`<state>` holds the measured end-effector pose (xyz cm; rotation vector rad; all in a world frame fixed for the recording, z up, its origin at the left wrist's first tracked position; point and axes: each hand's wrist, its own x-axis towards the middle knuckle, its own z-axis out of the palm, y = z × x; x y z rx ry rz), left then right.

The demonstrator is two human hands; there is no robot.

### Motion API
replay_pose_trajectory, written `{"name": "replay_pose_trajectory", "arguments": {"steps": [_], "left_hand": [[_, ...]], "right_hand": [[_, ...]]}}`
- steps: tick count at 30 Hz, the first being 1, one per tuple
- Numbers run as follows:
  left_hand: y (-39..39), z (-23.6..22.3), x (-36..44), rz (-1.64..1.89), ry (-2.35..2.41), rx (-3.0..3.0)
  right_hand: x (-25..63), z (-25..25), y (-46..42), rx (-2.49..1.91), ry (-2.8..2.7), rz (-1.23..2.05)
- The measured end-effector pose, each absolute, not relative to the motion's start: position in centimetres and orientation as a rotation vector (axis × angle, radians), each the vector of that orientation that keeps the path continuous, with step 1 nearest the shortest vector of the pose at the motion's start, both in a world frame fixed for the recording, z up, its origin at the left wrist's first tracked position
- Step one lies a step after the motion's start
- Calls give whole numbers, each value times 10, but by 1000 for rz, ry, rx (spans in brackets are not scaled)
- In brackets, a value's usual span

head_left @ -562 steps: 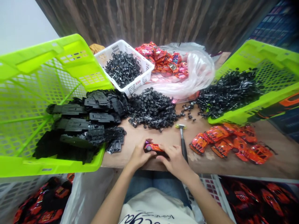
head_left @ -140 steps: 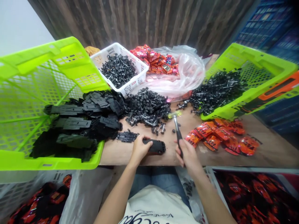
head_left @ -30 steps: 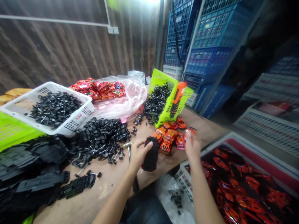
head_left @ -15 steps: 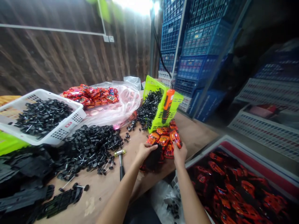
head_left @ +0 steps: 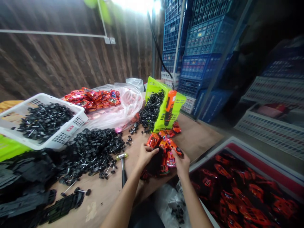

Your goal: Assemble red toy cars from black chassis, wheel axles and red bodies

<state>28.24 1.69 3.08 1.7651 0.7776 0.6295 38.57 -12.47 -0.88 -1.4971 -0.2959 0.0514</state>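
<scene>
Item: orange car shell (head_left: 174, 146), long axis running 10-to-4, pinched by your right hand (head_left: 182, 161); your left hand (head_left: 145, 155), at its 9 o'clock, grips the black chassis (head_left: 155, 163).

My single view: head-worn camera, looking forward and down over worktop (head_left: 201, 139), turned rightward toward stacked crates (head_left: 201, 47). Hands (head_left: 163, 156) close, low centre; far right corner dim, perhaps shelving.

The car bodies (head_left: 166, 148) at the hands (head_left: 163, 158) are glossy orange plastic. The bench (head_left: 106, 196) under them is matt, rough wood.
</scene>
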Motion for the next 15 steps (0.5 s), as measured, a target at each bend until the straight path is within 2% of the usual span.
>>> {"name": "replay_pose_trajectory", "arguments": {"steps": [15], "left_hand": [[17,50,249,774,803,1740]], "right_hand": [[304,-3,-103,-1482,-267,-121]]}}
